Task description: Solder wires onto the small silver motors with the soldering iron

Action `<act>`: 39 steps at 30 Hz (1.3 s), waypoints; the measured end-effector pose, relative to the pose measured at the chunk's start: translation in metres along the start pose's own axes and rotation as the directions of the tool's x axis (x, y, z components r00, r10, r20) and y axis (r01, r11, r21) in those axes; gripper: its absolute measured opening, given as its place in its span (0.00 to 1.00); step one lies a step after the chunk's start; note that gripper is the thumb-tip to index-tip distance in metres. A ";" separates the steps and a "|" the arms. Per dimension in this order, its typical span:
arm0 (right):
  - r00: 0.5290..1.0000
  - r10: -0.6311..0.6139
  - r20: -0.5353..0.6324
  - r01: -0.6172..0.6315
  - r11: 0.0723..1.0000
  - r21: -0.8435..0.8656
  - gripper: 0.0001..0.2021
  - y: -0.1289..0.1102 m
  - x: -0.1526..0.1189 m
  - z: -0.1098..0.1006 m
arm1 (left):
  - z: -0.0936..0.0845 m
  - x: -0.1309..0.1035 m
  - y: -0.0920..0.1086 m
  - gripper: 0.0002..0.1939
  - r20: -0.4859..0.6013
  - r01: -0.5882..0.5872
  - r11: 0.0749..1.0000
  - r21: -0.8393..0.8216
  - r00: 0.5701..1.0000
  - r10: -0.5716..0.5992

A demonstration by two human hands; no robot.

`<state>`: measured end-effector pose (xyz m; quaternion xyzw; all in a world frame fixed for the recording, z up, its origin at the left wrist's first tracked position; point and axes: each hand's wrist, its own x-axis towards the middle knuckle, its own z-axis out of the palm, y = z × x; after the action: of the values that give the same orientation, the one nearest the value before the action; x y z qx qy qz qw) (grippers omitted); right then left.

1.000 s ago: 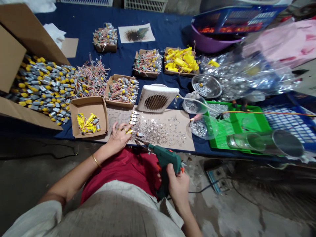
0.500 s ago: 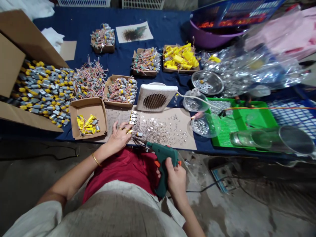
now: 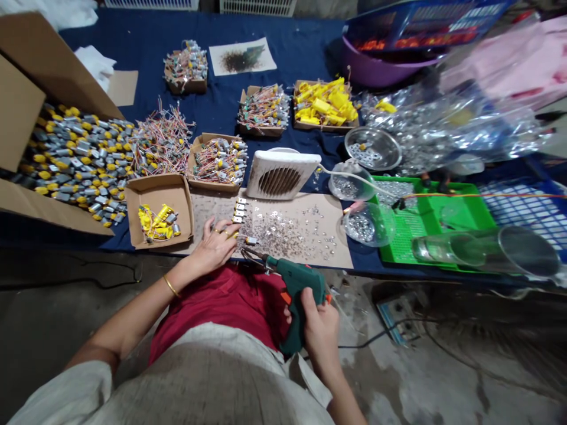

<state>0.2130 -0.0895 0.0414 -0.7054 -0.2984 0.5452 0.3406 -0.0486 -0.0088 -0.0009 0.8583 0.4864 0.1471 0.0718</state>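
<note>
My right hand (image 3: 321,321) is wrapped round the handle of a green soldering gun (image 3: 305,282) with orange parts. Its tip points left toward the board's front edge, just below a small silver motor (image 3: 251,240) and apart from it. My left hand (image 3: 216,241) rests on the cardboard sheet (image 3: 339,236), fingers bent. Its fingertips are closed at the left end of that motor, seemingly on its thin wires, though the fingers hide most of this. Just beyond those fingers stands a short row of small motors (image 3: 239,211).
A white vented fan (image 3: 283,175) stands behind the sheet. On the left are a cardboard tray with yellow-wrapped motors (image 3: 159,222) and a large pile of motors (image 3: 84,159). Bowls of small metal parts (image 3: 361,227) and a green basket (image 3: 401,245) are on the right.
My right hand has drawn the soldering gun slightly to the right, its tip moving away from the motor. My left hand has stayed nearly in place.
</note>
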 end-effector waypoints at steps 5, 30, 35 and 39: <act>1.000 0.023 -0.020 -0.023 1.000 0.014 0.31 0.003 -0.005 -0.013 | 0.006 -0.001 -0.002 0.09 -0.056 -0.008 1.000 0.025 0.998 0.009; 0.846 -0.525 -0.091 0.424 0.767 -0.482 0.23 -0.005 -0.003 -0.014 | 0.031 0.003 0.007 0.07 -0.256 0.102 0.995 -0.015 0.961 -0.103; 0.840 -0.539 -0.058 0.450 0.753 -0.481 0.23 -0.007 -0.006 -0.008 | 0.033 -0.002 0.006 0.08 -0.222 0.093 0.995 -0.024 0.970 -0.096; 0.840 -0.542 -0.027 0.463 0.741 -0.486 0.23 -0.008 -0.005 -0.007 | 0.033 -0.002 0.006 0.08 -0.236 0.093 0.996 0.002 0.968 -0.090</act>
<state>0.2182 -0.0901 0.0522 -0.7011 -0.5690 0.2849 0.3216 -0.0343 -0.0128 -0.0314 0.8119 0.5314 0.2414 0.0148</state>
